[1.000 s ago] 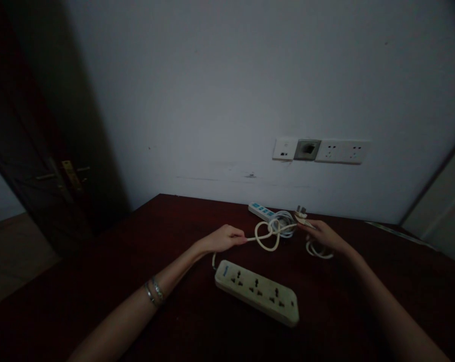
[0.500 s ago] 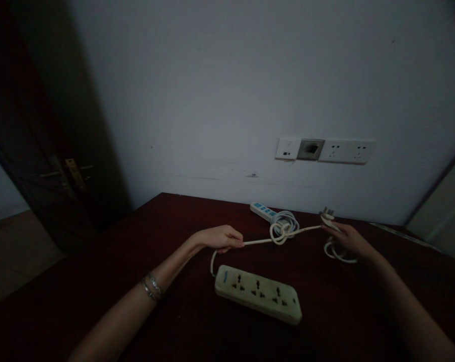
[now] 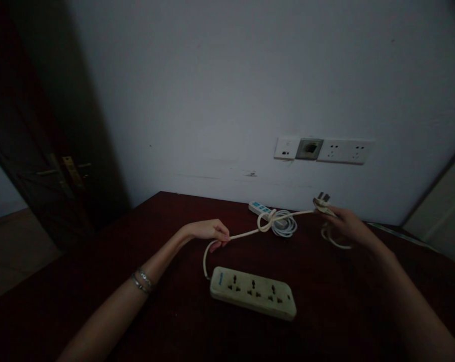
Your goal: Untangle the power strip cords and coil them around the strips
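A cream power strip [image 3: 253, 293] with three sockets lies on the dark red table. My left hand [image 3: 209, 231] pinches its cord [image 3: 244, 235] a short way from the strip's left end. Between my hands the cord hangs nearly straight, with a loose loop or knot [image 3: 265, 221] in its middle. My right hand [image 3: 346, 225] is closed around the cord's plug end, and the plug [image 3: 323, 202] sticks out past the fingers, prongs up. Below that hand hangs a further loop of cord [image 3: 336, 243], partly hidden by it.
Behind the cord, a white and blue power strip [image 3: 258, 206] with its coiled grey-white cord [image 3: 285, 224] lies near the wall. Wall sockets [image 3: 344, 151] sit above the table [image 3: 167, 311]. At the far left stands a dark door with a brass handle [image 3: 74, 171].
Both hands have risen slightly and shifted left, drawing the cord higher on the right. Its loop has moved left and up. The cream power strip sits slightly further left in view.
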Available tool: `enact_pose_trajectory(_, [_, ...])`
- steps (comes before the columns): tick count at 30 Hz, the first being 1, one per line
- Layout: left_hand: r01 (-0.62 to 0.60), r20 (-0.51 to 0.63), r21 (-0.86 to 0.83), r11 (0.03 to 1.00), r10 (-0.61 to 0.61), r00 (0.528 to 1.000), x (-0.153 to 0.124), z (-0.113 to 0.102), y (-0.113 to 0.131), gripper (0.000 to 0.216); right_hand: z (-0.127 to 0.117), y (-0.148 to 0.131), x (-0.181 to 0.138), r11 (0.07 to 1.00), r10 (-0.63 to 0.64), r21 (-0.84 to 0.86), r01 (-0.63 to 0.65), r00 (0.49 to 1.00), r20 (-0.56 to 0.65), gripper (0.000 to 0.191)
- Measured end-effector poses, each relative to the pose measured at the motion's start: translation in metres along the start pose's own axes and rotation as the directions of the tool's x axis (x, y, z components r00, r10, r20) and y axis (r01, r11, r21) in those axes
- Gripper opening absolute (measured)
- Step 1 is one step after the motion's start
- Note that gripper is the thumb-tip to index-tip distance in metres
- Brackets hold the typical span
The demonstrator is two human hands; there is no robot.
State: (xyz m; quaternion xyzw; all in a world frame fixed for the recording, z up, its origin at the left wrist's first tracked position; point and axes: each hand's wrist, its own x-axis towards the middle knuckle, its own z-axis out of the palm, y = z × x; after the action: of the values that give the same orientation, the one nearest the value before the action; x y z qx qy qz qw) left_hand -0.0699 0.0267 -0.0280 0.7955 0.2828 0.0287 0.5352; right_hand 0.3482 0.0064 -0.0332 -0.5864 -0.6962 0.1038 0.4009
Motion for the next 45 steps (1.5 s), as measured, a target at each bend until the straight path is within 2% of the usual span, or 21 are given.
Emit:
enact_pose_trajectory(5, [-0.071, 0.057, -0.087, 0.994, 0.076, 0.995, -0.012, 0.0, 0.018, 0.017, -0.001, -0.048, 0.003, 0.997, -0.071, -0.013, 0.072, 0.997, 0.019, 0.047])
enact_pose_trajectory(9, [-0.141, 0.026, -0.239, 0.961, 0.152, 0.988, -0.012, 0.014, 0.034, 0.033, 0.006, -0.074, 0.0, 0.99, -0.142, -0.011, 0.142, 0.989, 0.033, 0.046])
enact_pose_trajectory(12, [-0.236, -0.146, -0.305, 0.923, 0.2, 0.969, -0.007, 0.028, 0.045, 0.03, 0.008, -0.088, -0.004, 0.981, -0.187, -0.038, 0.19, 0.98, 0.075, 0.044])
enact_pose_trajectory(15, [-0.313, -0.363, -0.318, 0.895, 0.189, 0.912, -0.003, 0.038, 0.055, 0.021, 0.007, -0.098, -0.006, 0.969, -0.222, -0.079, 0.233, 0.967, 0.127, 0.041])
enact_pose_trajectory(18, [-0.312, -0.468, -0.335, 0.889, 0.131, 0.874, -0.002, 0.042, 0.06, 0.017, 0.005, -0.101, -0.007, 0.959, -0.243, -0.107, 0.263, 0.955, 0.17, 0.039])
enact_pose_trajectory(23, [-0.257, -0.463, -0.333, 0.907, 0.081, 0.883, -0.001, 0.045, 0.061, 0.016, 0.006, -0.085, -0.004, 0.958, -0.25, -0.083, 0.274, 0.943, 0.217, 0.037])
enact_pose_trajectory(26, [-0.265, -0.405, -0.276, 0.924, 0.138, 0.904, 0.002, 0.05, 0.061, 0.02, 0.005, -0.067, -0.001, 0.969, -0.222, -0.069, 0.239, 0.956, 0.191, 0.037])
enact_pose_trajectory(30, [-0.294, -0.359, -0.173, 0.94, 0.217, 0.908, 0.005, 0.062, 0.063, 0.021, 0.007, -0.038, 0.002, 0.982, -0.176, -0.047, 0.182, 0.98, 0.097, 0.041])
enact_pose_trajectory(33, [-0.306, -0.349, -0.066, 0.95, 0.265, 0.899, 0.006, 0.073, 0.066, 0.028, 0.013, -0.016, 0.002, 0.992, -0.12, -0.017, 0.121, 0.991, 0.057, 0.045])
enact_pose_trajectory(36, [-0.27, -0.397, 0.086, 0.959, 0.282, 0.874, 0.008, 0.083, 0.068, 0.034, 0.021, 0.0, 0.001, 0.996, -0.088, 0.022, 0.087, 0.995, 0.046, 0.048])
enact_pose_trajectory(40, [-0.215, -0.462, 0.234, 0.948, 0.303, 0.834, 0.013, 0.091, 0.07, 0.042, 0.028, 0.01, -0.002, 0.996, -0.07, 0.062, 0.069, 0.997, 0.021, 0.051])
enact_pose_trajectory(45, [-0.171, -0.464, 0.329, 0.929, 0.316, 0.827, 0.015, 0.098, 0.069, 0.046, 0.031, 0.016, -0.005, 0.997, -0.018, 0.075, 0.018, 1.0, -0.001, 0.051])
